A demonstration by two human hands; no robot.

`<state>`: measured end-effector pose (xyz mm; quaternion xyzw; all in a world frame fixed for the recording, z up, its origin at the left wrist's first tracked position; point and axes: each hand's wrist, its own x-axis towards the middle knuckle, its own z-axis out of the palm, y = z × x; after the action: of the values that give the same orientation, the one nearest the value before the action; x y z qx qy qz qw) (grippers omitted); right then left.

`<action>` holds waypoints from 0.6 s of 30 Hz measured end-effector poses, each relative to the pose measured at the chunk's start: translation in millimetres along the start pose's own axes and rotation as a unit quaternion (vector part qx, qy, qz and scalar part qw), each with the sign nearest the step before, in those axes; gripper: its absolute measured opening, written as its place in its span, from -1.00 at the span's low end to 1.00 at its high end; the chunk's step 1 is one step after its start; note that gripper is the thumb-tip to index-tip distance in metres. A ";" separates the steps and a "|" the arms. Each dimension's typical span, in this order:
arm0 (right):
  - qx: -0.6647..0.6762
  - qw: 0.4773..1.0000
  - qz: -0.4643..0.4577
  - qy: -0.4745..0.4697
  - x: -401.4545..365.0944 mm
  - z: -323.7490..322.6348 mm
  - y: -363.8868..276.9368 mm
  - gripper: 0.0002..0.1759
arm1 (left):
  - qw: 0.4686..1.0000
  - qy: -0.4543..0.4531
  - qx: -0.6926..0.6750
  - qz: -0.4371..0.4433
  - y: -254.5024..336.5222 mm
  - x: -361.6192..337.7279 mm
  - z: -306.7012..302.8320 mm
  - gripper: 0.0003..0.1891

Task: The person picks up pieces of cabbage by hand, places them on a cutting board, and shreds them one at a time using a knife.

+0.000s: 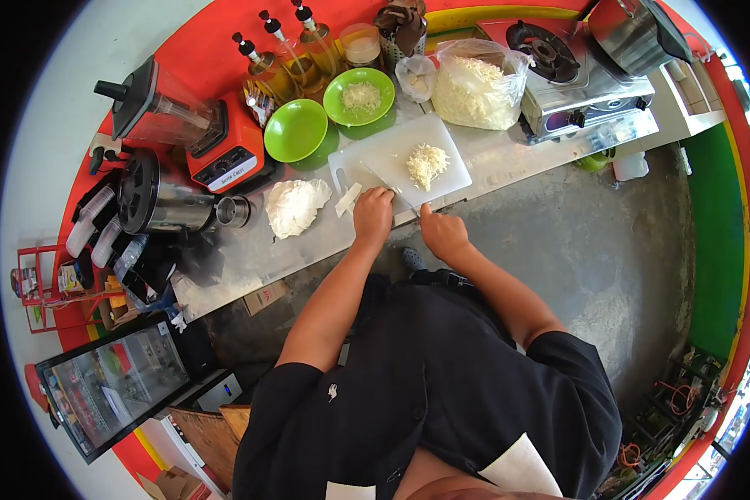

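A white cutting board (362, 171) lies near the counter's front edge. On its right half sits a heap of pale shredded food (427, 166). My right hand (444, 230) is closed around the handle of a knife (381, 176), whose blade slants up and left over the board. My left hand (373, 215) rests at the board's front edge, fingers curled beside the blade; what they hold is hidden. Just left of these fingers lie pale flat strips (348, 200), partly on the board. Farther left is a crumpled off-white thing (297, 207) that I cannot identify.
Two green bowls stand behind the board, a bare one (297, 131) and one with pale shreds (359, 97). A clear bag of shreds (478, 87) sits near the gas stove (592, 92). Pump bottles (304, 62), a red blender (225, 150) and a metal jug (171, 200) line the counter.
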<state>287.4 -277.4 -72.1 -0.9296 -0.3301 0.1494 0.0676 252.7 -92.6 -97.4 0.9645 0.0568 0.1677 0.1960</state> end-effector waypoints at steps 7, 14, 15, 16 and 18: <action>-0.015 1.000 0.006 -0.025 -1.4 -9.8 -10.2 -0.79 | 0.996 0.015 -0.045 -0.073 -0.7 -2.4 1.7 -0.92; -0.032 0.999 -0.008 -0.025 1.4 -24.0 -12.4 -0.80 | 0.992 -0.019 -0.050 -0.117 3.9 2.2 -5.5 -0.90; -0.031 0.999 -0.009 -0.025 1.5 -20.4 -13.6 -0.80 | 0.992 -0.029 -0.042 -0.114 3.8 3.2 -5.3 -0.90; -0.022 1.000 -0.002 -0.021 1.7 -13.9 -14.0 -0.81 | 0.992 -0.038 -0.036 -0.111 3.5 4.3 -5.5 -0.90; -0.013 1.000 0.007 -0.016 1.8 -7.5 -13.9 -0.81 | 0.993 -0.036 -0.031 -0.111 3.2 6.3 -5.4 -0.89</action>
<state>282.9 -265.7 -62.3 -0.9300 -0.3270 0.1605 0.0490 256.8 -92.5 -89.6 0.9511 0.1513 0.1115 0.2452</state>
